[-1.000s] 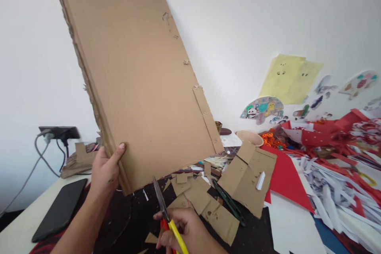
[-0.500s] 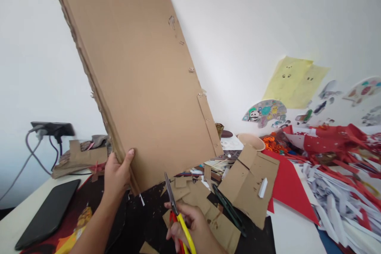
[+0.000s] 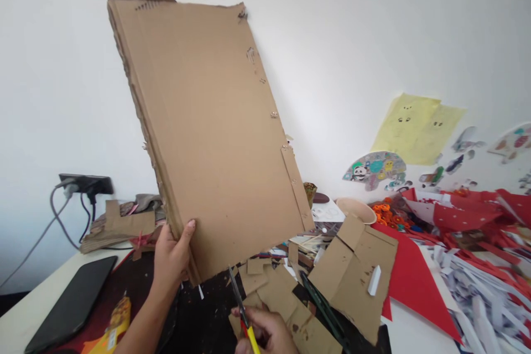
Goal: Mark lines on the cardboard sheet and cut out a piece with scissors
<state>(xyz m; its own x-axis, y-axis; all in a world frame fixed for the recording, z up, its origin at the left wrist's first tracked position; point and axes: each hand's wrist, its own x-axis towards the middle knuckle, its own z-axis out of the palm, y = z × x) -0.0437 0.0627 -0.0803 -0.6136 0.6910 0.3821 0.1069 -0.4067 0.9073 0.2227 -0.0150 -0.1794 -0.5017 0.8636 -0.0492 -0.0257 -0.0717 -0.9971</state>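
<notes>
My left hand (image 3: 173,251) grips a large folded cardboard sheet (image 3: 211,138) by its lower left corner, thumb on the front face. The sheet stands tilted in the air in front of the wall, its torn layered edge facing left and a flap sticking up at the top. Scuffs and torn spots run down its right side. In my right hand (image 3: 267,332) are scissors (image 3: 243,304) with red and yellow handles, blades pointing up just below the sheet and apart from it. The lower part of this hand is cut off by the frame.
Cardboard scraps (image 3: 282,293) and a dark green tool (image 3: 323,310) lie on the black mat. A cut cardboard piece (image 3: 352,271), red paper (image 3: 418,287) and white paper strips (image 3: 477,287) spread rightward. At left are a black tablet-like slab (image 3: 72,304), a yellow glue gun (image 3: 116,323) and a power strip (image 3: 87,182).
The cardboard sheet appears lower and slightly to the right in view, along with the whole scene. My right hand and the scissors sit lower in the frame. Both grips are unchanged.
</notes>
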